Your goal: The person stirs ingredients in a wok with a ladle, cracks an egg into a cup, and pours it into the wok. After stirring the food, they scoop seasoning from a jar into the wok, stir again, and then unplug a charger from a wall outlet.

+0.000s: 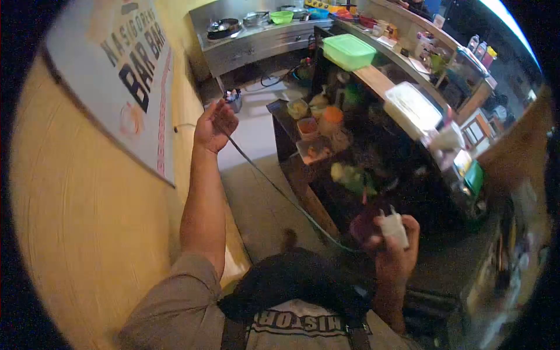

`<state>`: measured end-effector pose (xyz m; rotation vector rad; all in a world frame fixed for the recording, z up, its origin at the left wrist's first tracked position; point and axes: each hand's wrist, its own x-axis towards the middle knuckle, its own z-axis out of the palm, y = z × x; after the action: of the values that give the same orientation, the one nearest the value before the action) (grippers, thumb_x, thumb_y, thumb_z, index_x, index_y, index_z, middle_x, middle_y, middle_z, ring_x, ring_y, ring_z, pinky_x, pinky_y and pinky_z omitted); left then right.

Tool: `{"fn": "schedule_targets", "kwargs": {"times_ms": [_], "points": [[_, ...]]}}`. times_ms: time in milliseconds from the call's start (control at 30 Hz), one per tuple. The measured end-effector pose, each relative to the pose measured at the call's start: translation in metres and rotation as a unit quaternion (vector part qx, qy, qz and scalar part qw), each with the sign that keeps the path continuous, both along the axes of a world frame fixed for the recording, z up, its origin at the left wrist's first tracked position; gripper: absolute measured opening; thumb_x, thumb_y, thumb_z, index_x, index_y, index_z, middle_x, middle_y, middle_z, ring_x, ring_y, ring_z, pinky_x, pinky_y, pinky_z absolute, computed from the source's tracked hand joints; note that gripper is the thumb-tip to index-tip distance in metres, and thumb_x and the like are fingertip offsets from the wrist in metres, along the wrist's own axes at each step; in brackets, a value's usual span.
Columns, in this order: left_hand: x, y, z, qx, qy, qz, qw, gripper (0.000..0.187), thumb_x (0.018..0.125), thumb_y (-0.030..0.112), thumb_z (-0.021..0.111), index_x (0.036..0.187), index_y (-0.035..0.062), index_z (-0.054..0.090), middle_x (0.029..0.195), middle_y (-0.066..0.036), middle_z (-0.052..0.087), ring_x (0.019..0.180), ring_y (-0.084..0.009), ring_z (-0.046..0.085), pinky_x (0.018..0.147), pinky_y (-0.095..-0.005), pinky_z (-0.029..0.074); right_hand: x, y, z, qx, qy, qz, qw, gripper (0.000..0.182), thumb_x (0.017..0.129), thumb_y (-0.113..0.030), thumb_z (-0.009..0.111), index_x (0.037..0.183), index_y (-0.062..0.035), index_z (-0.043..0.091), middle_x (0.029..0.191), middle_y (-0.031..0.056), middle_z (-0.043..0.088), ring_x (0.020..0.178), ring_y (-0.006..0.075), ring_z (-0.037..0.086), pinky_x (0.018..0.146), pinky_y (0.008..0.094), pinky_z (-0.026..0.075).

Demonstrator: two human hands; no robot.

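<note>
In my right hand (pixel 402 245) is a white charger plug (pixel 394 230), gripped between the fingers, with its two prongs pointing up and away from me. A thin greenish-grey cable (pixel 300 209) runs from near that hand up to my left hand (pixel 216 125). My left hand is raised close to the yellow wall, its fingers curled around the cable. The far end of the cable past my left hand is not clear. Beyond my right hand, a blurred green-and-yellow bundle (pixel 350 178) lies on the dark shelf.
A printed banner (pixel 137 76) hangs on the yellow wall (pixel 93 233) at left. Food containers (pixel 315 150) stand on a dark low shelf at centre. A green lidded box (pixel 349 51) sits on the counter. Pans (pixel 223 29) rest on a steel table behind.
</note>
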<state>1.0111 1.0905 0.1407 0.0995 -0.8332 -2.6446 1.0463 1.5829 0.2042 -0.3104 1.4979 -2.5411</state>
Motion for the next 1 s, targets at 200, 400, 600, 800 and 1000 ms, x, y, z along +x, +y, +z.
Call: {"fn": "schedule_targets", "kwargs": {"times_ms": [200,400,600,800,1000], "points": [[-0.099,-0.205,-0.044,0.088,-0.203,0.202,0.954,0.023,0.090,0.021,0.057,0.071,0.0101,0.053,0.054,0.003,0.043,0.046,-0.0116,0.041,0.049,-0.0268,0.042,-0.134,-0.096,0.001,-0.028,-0.008,-0.176,0.984,0.043,0.082,-0.007,0.058,0.123,-0.0021,0.043,0.108,0.0176,0.056,0.078,0.0193,0.061,0.057,0.0233,0.053],[-0.201,-0.395,-0.142,0.107,-0.344,0.205,0.910,0.023,0.088,0.025,0.059,0.078,0.0105,0.045,0.055,0.001,0.036,0.041,-0.0103,0.034,0.043,-0.0245,0.036,-0.225,-0.249,0.027,0.067,0.068,-0.165,0.982,0.041,0.079,-0.001,0.060,0.119,-0.0018,0.048,0.105,0.0208,0.058,0.071,0.0202,0.062,0.057,0.0292,0.054],[-0.382,-0.545,-0.246,-0.466,-0.314,-0.038,0.827,0.023,0.085,0.028,0.060,0.091,0.0065,0.055,0.071,-0.005,0.058,0.058,-0.0191,0.054,0.049,-0.0324,0.044,-0.271,-0.394,0.012,0.082,-0.019,-0.129,0.988,0.061,0.074,-0.012,0.070,0.128,0.0000,0.045,0.121,0.0203,0.053,0.093,0.0276,0.064,0.076,0.0388,0.056],[-0.548,-0.533,-0.181,-0.337,-0.414,-0.114,0.838,0.033,0.092,0.037,0.051,0.102,0.0071,0.058,0.062,0.000,0.050,0.046,-0.0128,0.044,0.037,-0.0292,0.038,-0.354,-0.511,0.023,0.080,-0.006,-0.026,0.996,0.062,0.091,-0.010,0.057,0.144,-0.0056,0.025,0.133,0.0165,0.044,0.116,0.0212,0.053,0.100,0.0315,0.038],[-0.661,-0.494,-0.083,-0.606,-0.281,-0.285,0.687,0.028,0.091,0.026,0.053,0.090,0.0008,0.063,0.059,-0.002,0.050,0.046,-0.0148,0.052,0.042,-0.0315,0.047,-0.484,-0.603,0.002,0.008,-0.066,-0.031,0.997,0.058,0.089,-0.007,0.060,0.140,-0.0033,0.032,0.129,0.0131,0.048,0.109,0.0180,0.055,0.097,0.0308,0.043]]}}
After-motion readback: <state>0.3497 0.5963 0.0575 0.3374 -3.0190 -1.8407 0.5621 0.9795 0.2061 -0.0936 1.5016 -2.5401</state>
